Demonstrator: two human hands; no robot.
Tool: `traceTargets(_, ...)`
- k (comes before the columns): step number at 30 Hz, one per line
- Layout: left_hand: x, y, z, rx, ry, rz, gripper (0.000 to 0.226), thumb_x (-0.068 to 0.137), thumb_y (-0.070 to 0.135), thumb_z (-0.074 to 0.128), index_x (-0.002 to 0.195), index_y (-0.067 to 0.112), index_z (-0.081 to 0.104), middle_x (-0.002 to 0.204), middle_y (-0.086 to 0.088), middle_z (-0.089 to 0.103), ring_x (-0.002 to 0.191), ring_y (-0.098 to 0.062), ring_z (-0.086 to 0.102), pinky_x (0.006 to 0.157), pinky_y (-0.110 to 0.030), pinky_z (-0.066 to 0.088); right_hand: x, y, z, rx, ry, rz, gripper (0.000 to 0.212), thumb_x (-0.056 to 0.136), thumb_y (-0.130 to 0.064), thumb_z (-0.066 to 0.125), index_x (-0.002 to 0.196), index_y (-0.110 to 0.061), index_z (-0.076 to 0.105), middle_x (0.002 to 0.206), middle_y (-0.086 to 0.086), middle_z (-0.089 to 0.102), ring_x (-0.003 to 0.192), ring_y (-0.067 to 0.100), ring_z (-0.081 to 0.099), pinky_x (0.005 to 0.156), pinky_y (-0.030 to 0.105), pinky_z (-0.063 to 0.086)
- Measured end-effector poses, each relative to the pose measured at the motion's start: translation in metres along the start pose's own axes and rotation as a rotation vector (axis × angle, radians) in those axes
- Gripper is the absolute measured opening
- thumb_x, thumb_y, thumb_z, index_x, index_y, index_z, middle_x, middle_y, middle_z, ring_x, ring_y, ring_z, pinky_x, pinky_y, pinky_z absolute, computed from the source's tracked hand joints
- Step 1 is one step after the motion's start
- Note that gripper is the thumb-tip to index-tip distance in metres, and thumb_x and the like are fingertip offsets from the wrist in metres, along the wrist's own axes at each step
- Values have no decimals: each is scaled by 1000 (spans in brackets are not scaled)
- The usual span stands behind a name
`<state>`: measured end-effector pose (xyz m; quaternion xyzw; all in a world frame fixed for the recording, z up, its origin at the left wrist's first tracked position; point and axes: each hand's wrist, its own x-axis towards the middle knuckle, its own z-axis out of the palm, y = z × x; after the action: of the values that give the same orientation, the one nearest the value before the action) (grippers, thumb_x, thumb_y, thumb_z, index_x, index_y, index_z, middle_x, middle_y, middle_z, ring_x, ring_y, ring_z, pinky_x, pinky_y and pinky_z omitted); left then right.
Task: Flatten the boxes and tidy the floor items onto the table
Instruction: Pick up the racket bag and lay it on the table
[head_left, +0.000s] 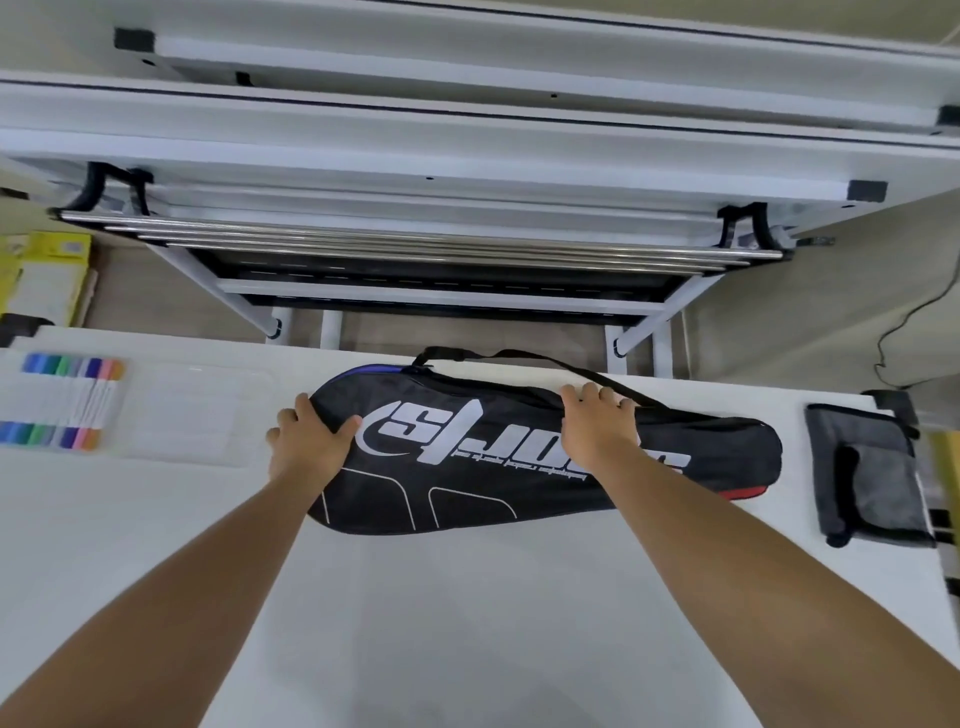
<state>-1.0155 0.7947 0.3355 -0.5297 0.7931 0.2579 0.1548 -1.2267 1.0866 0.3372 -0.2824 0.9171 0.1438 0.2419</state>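
A black racket bag (467, 499) with white lettering, a blue rim and a red tip lies flat across the white table (467, 634). My left hand (306, 441) grips the bag's wide left end, thumb on top and fingers round the edge. Further right, my right hand (597, 421) holds the bag's far edge, its fingers curled over the rim beside the black shoulder strap (524, 356). Both forearms reach forward over the table.
A clear case of coloured markers (62, 400) lies at the table's left. A grey pouch (867, 467) sits at its right edge. Beyond the table stand white metal frames (415, 260), with a yellow box (47, 275) on the floor at left and a black cable (914, 322) at right.
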Motion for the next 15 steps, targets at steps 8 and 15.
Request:
traceTargets(8,-16,16,8,53,-68,-68,82,87,58,63,144,7,32,137,-21,40,126,-46,38,97,-56,43,-28,6,20,68,57,35,71,99,-39,40,155,-26,-2,163,15,-2,150,37,-1,119,57,11)
traceTargets(15,-27,66,26,40,-67,-58,77,88,54,64,140,6,35,136,-22,39,125,-46,37,96,-54,42,-56,44,29,142,27,85,65,100,-38,35,155,-26,2,163,15,4,150,35,6,120,53,12)
